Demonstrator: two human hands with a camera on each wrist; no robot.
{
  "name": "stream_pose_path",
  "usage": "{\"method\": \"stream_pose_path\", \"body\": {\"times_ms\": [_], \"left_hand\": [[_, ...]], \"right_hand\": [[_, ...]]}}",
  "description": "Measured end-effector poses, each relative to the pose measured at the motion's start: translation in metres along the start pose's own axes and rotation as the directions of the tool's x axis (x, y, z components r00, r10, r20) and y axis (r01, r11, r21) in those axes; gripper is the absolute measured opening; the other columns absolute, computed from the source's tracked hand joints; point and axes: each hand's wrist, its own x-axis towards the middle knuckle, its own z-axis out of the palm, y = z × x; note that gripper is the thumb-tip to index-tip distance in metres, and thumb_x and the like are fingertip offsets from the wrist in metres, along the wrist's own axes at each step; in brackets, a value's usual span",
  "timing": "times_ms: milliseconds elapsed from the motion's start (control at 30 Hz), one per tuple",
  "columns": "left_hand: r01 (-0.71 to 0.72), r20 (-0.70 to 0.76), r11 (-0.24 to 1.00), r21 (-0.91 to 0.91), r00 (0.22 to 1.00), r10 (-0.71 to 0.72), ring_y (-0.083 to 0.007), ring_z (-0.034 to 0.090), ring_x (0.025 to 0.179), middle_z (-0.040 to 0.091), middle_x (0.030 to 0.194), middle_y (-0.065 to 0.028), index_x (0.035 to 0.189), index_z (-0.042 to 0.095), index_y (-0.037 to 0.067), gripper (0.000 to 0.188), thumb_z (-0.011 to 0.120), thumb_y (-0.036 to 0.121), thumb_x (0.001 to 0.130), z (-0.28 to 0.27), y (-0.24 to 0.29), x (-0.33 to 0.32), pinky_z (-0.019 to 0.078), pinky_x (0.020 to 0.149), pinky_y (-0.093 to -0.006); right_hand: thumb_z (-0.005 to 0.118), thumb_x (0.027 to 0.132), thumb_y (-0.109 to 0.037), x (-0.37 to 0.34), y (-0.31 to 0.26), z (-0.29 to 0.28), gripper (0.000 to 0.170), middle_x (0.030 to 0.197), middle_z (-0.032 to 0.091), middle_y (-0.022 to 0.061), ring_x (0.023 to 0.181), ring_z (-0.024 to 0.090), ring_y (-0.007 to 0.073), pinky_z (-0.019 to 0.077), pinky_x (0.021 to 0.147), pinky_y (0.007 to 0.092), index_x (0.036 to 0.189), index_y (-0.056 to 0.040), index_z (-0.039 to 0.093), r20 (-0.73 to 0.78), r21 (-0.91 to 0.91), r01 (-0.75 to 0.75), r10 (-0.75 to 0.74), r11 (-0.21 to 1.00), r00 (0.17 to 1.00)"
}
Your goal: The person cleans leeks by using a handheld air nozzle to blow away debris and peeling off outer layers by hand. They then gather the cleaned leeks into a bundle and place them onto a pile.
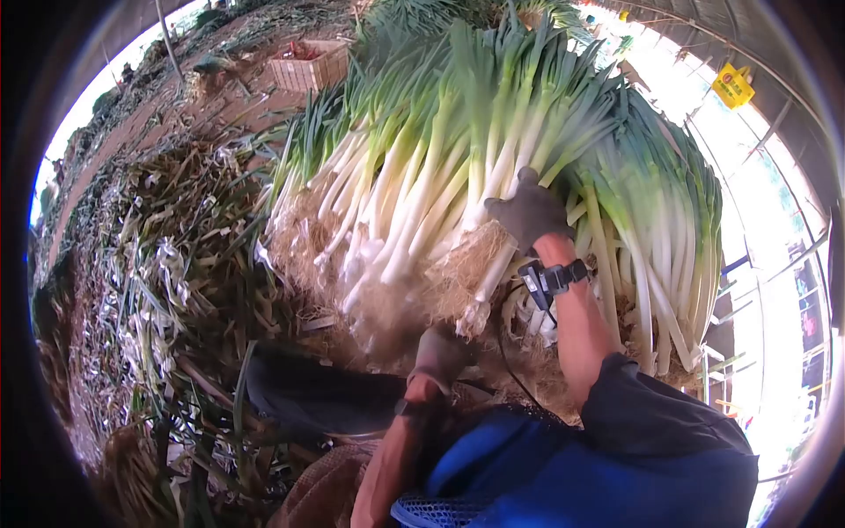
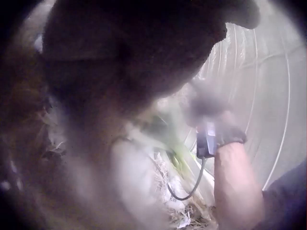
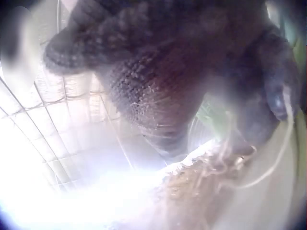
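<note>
A big pile of leeks (image 1: pixel 422 194) lies with green tops away from me and white, rooted ends towards me. My right hand (image 1: pixel 532 211), in a dark glove, is over the white shafts right of the middle. In the right wrist view its fingers (image 3: pixel 276 81) curl against a pale leek shaft (image 3: pixel 273 182), with tangled roots (image 3: pixel 201 191) below. My left hand (image 1: pixel 440 356), also gloved, is low by the root ends, close to my leg. In the left wrist view it is a dark shape over a blurred pale shaft; I cannot tell whether it grips anything.
Trimmed leaves and scraps (image 1: pixel 194 282) cover the ground at left. A crate (image 1: pixel 310 66) with reddish contents stands behind the pile. A yellow bag (image 1: pixel 732 85) hangs at upper right by the bright side of the shelter. A cable (image 1: pixel 510 361) runs from my right wrist device.
</note>
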Motion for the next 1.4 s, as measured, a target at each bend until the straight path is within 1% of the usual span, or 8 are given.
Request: {"method": "stream_pose_path", "body": {"times_ms": [133,267,400,500,700,933,1167,1400], "left_hand": [[-0.108,-0.045,0.876,0.47,0.988,0.146,-0.022,0.073,0.08,0.076,0.083,-0.012,0.099,0.073,0.0,0.019,0.081,0.005,0.083,-0.001,0.037,-0.018,0.0574,0.072,-0.0339],[-0.443,0.431,0.047,0.895,0.887,0.164,-0.0257,0.073,0.089,0.077,0.088,-0.0097,0.093,0.079,0.007,0.016,0.069,0.02,0.089,-0.006,0.016,0.019,0.0559,0.079,-0.0412],[-0.322,0.11,0.578,0.75,0.922,0.371,-0.0284,0.076,0.078,0.074,0.081,-0.0181,0.096,0.077,0.0,0.012,0.073,0.008,0.089,-0.012,-0.04,0.034,0.0581,0.07,-0.0343],[-0.05,0.0,0.981,0.185,0.999,0.051,-0.0179,0.071,0.098,0.078,0.107,-0.0093,0.127,0.072,0.001,0.033,0.072,0.01,0.095,-0.037,0.017,-0.025,0.0552,0.084,-0.0314],[-0.247,-0.267,0.968,-0.033,0.936,0.23,-0.0155,0.07,0.093,0.077,0.106,-0.0106,0.133,0.068,-0.005,0.038,0.069,0.003,0.095,-0.096,-0.015,-0.049,0.0565,0.084,-0.0295],[-0.436,-0.738,0.894,0.101,0.57,0.361,-0.0184,0.072,0.092,0.077,0.108,-0.012,0.128,0.07,-0.005,0.029,0.064,0.003,0.101,-0.139,0.009,-0.154,0.0588,0.084,-0.0317],[-0.456,-0.931,0.843,-0.286,0.34,-0.131,-0.0131,0.068,0.086,0.074,0.102,-0.0061,0.127,0.07,-0.003,0.026,0.069,0.007,0.102,-0.204,-0.168,-0.249,0.0568,0.075,-0.0293],[-0.416,-0.835,0.734,-0.537,0.385,-0.394,-0.0192,0.069,0.097,0.074,0.113,-0.0089,0.119,0.069,-0.003,0.02,0.066,0.006,0.101,-0.13,-0.265,-0.228,0.0577,0.084,-0.0332]], "right_hand": [[0.077,0.086,-0.045,-0.022,0.003,0.004,0.086,0.123,0.07,0.0343,0.115,0.07,0.0452,0.0551,0.101,0.0465,0.148,0.0048,0.045,0.033,0.22,0.049,-0.058,0.974,0.998],[0.075,0.089,-0.044,-0.052,-0.003,0.025,0.087,0.117,0.07,0.0369,0.111,0.07,0.0503,0.0557,0.099,0.0499,0.149,0.0082,0.039,0.017,0.121,0.201,-0.205,0.972,0.979],[0.077,0.092,-0.044,-0.019,0.02,0.011,0.063,0.102,0.076,0.0225,0.09,0.075,0.032,0.0588,0.081,0.0396,0.126,0.0079,0.066,0.05,0.436,0.186,-0.23,0.881,0.972],[0.075,0.096,-0.036,-0.041,-0.007,-0.038,0.051,0.088,0.075,0.0108,0.075,0.07,0.0146,0.0555,0.068,0.0297,0.123,0.006,0.069,-0.122,0.58,0.133,-0.076,0.803,0.99],[0.074,0.097,-0.047,-0.103,-0.049,0.002,0.058,0.093,0.076,0.0176,0.082,0.075,0.0227,0.0589,0.074,0.0368,0.131,-0.0001,0.066,0.109,0.62,0.33,-0.494,0.712,0.862],[0.071,0.092,-0.034,-0.217,-0.09,0.136,0.034,0.082,0.074,0.0186,0.079,0.076,0.0378,0.0592,0.071,0.0497,0.107,-0.0039,0.069,0.37,0.609,0.659,-0.893,0.441,0.256],[0.068,0.094,-0.029,-0.288,-0.153,0.172,0.027,0.086,0.073,0.0185,0.076,0.074,0.0329,0.0572,0.067,0.0462,0.104,-0.0036,0.069,0.345,0.64,0.765,-0.916,0.072,-0.203],[0.062,0.091,-0.019,-0.318,-0.205,0.311,0.025,0.097,0.076,0.0166,0.094,0.074,0.0303,0.0566,0.08,0.0444,0.108,-0.0044,0.073,0.513,0.432,0.901,-0.833,0.043,-0.206]]}}
